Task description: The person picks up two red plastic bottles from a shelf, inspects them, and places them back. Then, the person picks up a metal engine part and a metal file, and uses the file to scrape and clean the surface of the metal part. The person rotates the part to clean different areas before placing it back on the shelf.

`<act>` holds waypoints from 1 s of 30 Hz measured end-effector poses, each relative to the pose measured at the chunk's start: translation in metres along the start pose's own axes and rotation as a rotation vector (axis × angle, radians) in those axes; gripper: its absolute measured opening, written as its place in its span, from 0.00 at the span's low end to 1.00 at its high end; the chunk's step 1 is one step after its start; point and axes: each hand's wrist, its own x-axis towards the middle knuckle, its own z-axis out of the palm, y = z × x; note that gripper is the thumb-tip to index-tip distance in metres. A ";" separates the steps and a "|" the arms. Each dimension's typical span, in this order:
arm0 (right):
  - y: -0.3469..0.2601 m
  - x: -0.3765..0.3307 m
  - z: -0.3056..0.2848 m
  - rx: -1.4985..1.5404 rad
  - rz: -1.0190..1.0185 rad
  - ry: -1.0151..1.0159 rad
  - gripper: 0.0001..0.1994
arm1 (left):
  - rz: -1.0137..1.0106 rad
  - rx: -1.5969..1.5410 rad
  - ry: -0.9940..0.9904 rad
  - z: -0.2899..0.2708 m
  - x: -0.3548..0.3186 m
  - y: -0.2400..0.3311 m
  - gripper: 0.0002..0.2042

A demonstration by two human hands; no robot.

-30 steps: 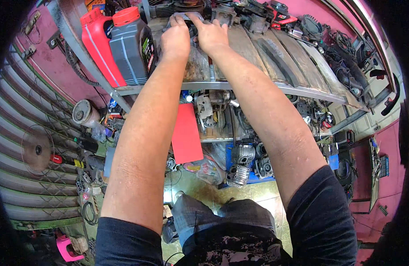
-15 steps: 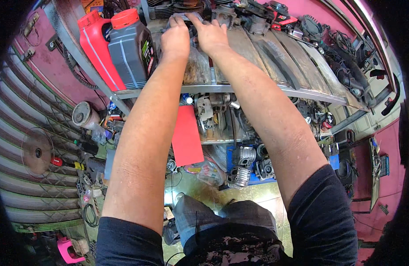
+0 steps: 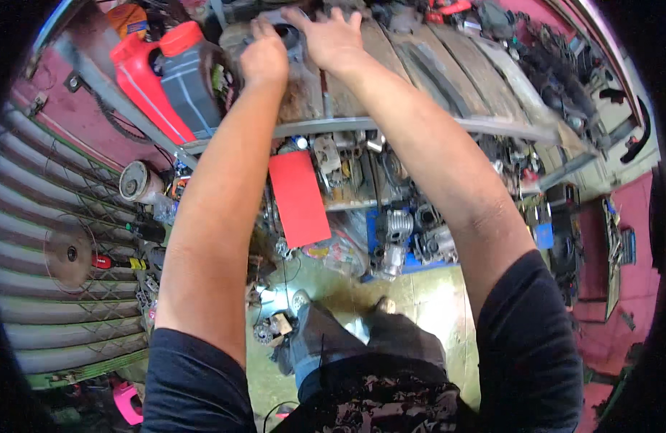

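Both my arms reach out over a worn wooden workbench (image 3: 419, 65). My left hand (image 3: 264, 56) is curled into a fist on the near left side of a dark round metal part (image 3: 288, 35) at the far side of the bench. Beside it, my right hand (image 3: 334, 40) lies palm down with its fingers spread, touching the same part from the right. Most of the part is hidden under the two hands and cut off by the picture's top edge.
A red jug (image 3: 138, 76) and a dark grey jug with a red cap (image 3: 190, 83) stand on the bench's left end. Under the bench lie a red flat panel (image 3: 298, 198) and engine cylinders (image 3: 399, 229). A corrugated shutter (image 3: 30, 216) closes the left side.
Both hands have stayed on the dark part, now higher in the picture. My right hand's fingers have spread wider.
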 end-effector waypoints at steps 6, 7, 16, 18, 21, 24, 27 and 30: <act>-0.001 -0.279 -0.129 0.634 0.019 0.265 0.15 | 0.211 -0.490 0.482 -0.051 -0.132 0.043 0.37; 0.002 -0.347 -0.129 0.672 0.066 0.156 0.16 | 0.261 -0.531 0.518 -0.058 -0.176 0.058 0.33; 0.084 -0.806 -0.151 0.416 1.316 -0.850 0.24 | -0.167 -0.682 -0.931 0.009 -0.615 0.072 0.28; 0.102 -0.792 -0.150 0.345 1.053 -0.966 0.24 | -0.098 -0.628 -1.003 0.030 -0.660 0.076 0.30; 0.120 -0.752 -0.120 0.409 1.012 -0.840 0.25 | -0.053 -0.591 -1.086 0.054 -0.678 0.104 0.32; 0.152 -0.711 -0.080 0.313 0.825 -0.606 0.26 | -0.056 -0.603 -1.091 0.075 -0.624 0.161 0.33; 0.183 -0.641 -0.067 0.321 0.659 -0.516 0.26 | -0.144 -0.612 -0.869 0.123 -0.596 0.192 0.35; 0.192 -0.616 -0.042 0.474 0.509 -0.498 0.26 | -0.204 -0.577 -0.691 0.148 -0.583 0.207 0.39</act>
